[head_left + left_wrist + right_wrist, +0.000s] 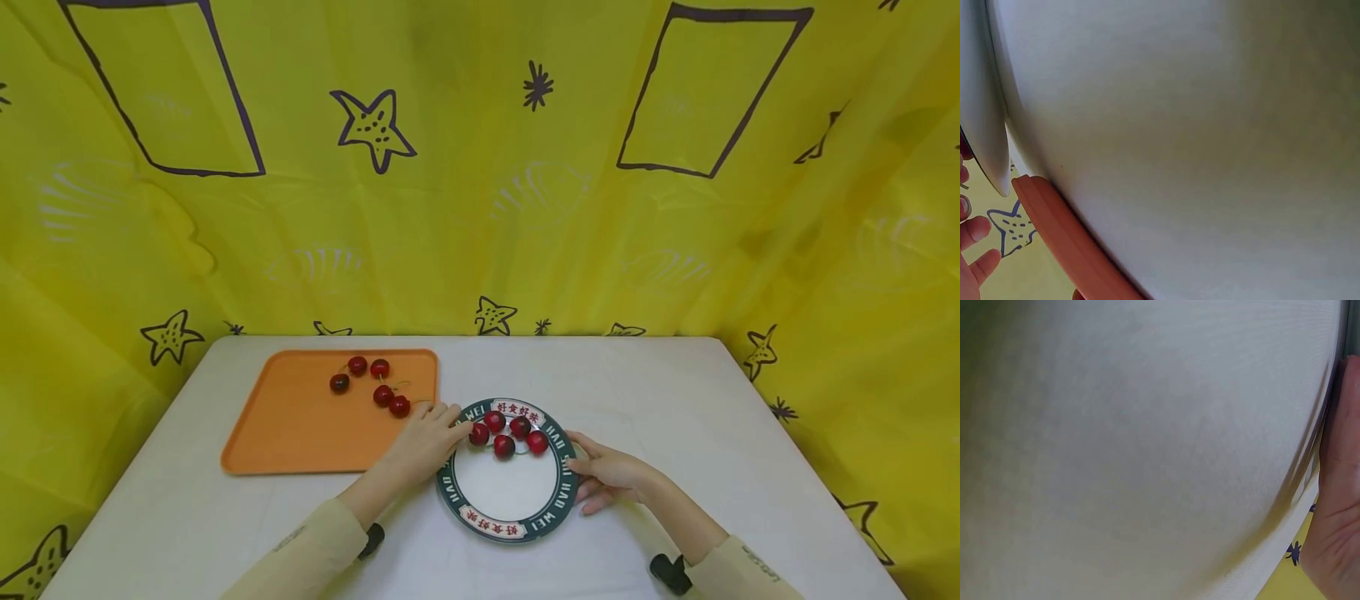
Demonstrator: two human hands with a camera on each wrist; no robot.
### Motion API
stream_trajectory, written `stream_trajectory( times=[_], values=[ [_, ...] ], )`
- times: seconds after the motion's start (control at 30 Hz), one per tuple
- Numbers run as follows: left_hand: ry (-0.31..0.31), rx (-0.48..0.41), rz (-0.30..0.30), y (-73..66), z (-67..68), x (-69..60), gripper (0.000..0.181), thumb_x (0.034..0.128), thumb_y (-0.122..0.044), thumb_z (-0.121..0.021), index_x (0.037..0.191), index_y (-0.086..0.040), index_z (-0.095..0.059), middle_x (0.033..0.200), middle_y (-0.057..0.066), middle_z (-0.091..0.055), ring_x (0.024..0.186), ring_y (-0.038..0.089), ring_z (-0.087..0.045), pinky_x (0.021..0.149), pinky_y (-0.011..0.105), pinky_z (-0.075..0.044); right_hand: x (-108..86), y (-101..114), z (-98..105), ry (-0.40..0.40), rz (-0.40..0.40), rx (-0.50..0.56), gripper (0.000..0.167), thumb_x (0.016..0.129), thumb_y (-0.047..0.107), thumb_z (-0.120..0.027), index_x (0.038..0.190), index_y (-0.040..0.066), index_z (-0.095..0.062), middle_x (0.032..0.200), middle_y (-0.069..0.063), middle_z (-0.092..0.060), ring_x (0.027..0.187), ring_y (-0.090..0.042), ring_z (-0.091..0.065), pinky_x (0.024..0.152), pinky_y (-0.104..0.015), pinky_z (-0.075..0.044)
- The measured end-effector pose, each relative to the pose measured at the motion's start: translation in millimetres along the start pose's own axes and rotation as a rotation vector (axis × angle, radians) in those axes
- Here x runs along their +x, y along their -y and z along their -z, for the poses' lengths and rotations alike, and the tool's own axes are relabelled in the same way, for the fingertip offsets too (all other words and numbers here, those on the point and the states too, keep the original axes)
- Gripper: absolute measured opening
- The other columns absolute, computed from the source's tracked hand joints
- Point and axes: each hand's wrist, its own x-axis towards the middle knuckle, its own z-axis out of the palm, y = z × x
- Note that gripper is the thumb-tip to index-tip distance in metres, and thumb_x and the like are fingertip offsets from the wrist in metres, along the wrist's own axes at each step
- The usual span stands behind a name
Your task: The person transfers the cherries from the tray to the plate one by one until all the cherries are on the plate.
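A round plate with a white centre and a dark green lettered rim is on the white table, with several dark red cherries towards its far side. My left hand reaches over the plate's left rim, its fingertips pinching the leftmost cherry. In the left wrist view, only a dark red sliver shows beside the fingers. At the right rim my right hand grips the plate, thumb on top and other fingers lower at the edge. The right wrist view shows only part of that hand.
An orange tray lies on the table to the left, with several cherries in its far right part. A white cloth covers the table. Yellow patterned curtains hang behind it and at both sides.
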Motion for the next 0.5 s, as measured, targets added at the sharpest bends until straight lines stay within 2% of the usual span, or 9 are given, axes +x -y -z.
stream_trajectory(
  times=[0.27, 0.5],
  values=[
    [0.024, 0.014, -0.005, -0.2, -6.6, 1.0, 0.019, 0.0923, -0.027, -0.052, 0.109, -0.025, -0.060, 0.101, 0.001, -0.049, 0.092, 0.019, -0.045, 0.088, 0.037, -0.036, 0.3, -0.2, 0.9, 0.010, 0.001, 0.007, 0.059, 0.096, 0.013, -0.042, 0.146, 0.016, -0.010, 0.079, -0.010, -0.055, 0.061, -0.015, -0.061, 0.057, -0.034, -0.054],
    [0.054, 0.010, 0.030, -2.6, -7.1, 1.3, 0.021, 0.0932, -0.028, -0.050, 0.111, -0.023, -0.061, 0.100, 0.002, -0.050, 0.092, 0.019, -0.045, 0.088, 0.037, -0.035, -0.1, 0.0, 0.7, 0.015, 0.004, 0.004, 0.060, 0.096, 0.014, -0.043, 0.146, 0.015, -0.009, 0.079, -0.010, -0.055, 0.062, -0.015, -0.061, 0.057, -0.034, -0.054]
  ],
)
